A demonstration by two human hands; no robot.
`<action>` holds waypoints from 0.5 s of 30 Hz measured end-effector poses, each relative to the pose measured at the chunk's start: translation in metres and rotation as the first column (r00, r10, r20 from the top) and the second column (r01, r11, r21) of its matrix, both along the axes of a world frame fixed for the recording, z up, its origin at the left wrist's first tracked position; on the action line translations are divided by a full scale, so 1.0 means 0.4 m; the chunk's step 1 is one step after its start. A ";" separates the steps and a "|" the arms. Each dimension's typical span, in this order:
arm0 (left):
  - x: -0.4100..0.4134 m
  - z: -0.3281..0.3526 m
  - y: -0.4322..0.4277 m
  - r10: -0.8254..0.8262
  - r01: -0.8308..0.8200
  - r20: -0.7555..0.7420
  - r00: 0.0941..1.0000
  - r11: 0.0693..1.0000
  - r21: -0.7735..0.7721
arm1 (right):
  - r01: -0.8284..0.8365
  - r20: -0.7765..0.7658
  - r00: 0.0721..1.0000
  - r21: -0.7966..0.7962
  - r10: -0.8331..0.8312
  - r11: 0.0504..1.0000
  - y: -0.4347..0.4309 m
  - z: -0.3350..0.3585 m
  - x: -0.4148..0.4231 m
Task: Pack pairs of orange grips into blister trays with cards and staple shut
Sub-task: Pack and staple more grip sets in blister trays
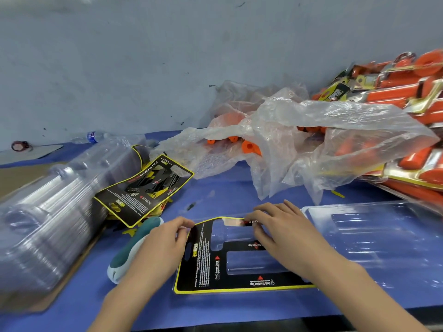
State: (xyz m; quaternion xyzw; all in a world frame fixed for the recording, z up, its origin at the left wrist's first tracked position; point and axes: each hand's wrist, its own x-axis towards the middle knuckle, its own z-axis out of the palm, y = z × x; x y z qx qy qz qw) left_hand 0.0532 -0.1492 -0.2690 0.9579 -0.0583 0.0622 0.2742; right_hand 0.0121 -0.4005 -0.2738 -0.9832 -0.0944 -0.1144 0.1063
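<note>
Head view: a black, yellow-edged card (203, 267) lies over a clear blister tray (383, 236) on the blue table (227, 188), near the table's front edge. The left hand (165, 245) curls its fingers round the card's far left corner. The right hand (280, 233) grasps the far edge by the hang slot, though blur leaves the thumb's hold uncertain. Loose orange grips (249, 146) sit in a crumpled clear bag (335, 121) beyond the card, well apart from both hands. A teal-and-white stapler (134, 250) lies just left of the left hand. Nested empty trays (48, 212) and spare cards (143, 188) lie at left; filled packs (407, 92) are piled at far right.
</note>
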 end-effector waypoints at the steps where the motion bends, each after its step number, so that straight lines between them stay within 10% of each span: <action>1: -0.001 -0.002 -0.001 -0.002 0.002 -0.003 1.000 1.000 0.002 | 0.000 0.001 1.000 -0.001 0.000 1.000 -0.001 -0.001 0.000; 8: -0.003 0.005 0.001 -0.045 0.045 -0.026 0.999 0.999 0.005 | 0.009 -0.002 1.000 0.008 -0.009 1.000 -0.002 -0.001 -0.002; 15: -0.018 0.068 0.077 -0.178 0.007 -0.361 0.915 0.904 -0.428 | 0.016 -0.034 0.999 0.001 -0.016 1.000 -0.005 0.000 0.001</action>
